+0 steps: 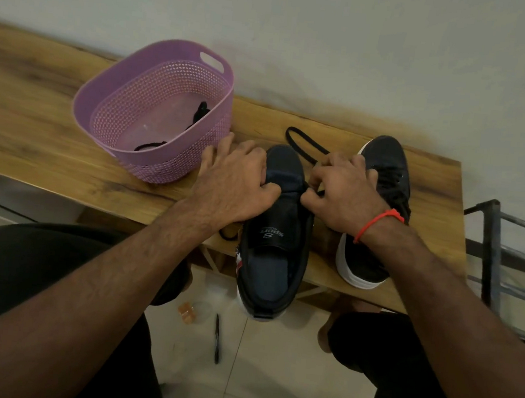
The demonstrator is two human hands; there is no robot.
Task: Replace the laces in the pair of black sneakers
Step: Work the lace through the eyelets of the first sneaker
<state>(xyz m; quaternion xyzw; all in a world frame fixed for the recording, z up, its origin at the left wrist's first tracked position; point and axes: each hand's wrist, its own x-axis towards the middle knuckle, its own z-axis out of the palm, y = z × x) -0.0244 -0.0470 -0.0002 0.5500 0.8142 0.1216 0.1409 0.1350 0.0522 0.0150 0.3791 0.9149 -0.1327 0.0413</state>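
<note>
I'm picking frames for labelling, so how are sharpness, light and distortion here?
Head view: dim, soft indoor light with no glare; wide-angle bend curves the table edge; the purple basket and the wall behind look slightly smeared; the left hand and right hand on the near sneaker are sharp enough, yet the black lace melts into dark fabric.

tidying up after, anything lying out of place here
Yes: a black pen and a small orange item lie on the floor tiles below the table, under the near sneaker.
</note>
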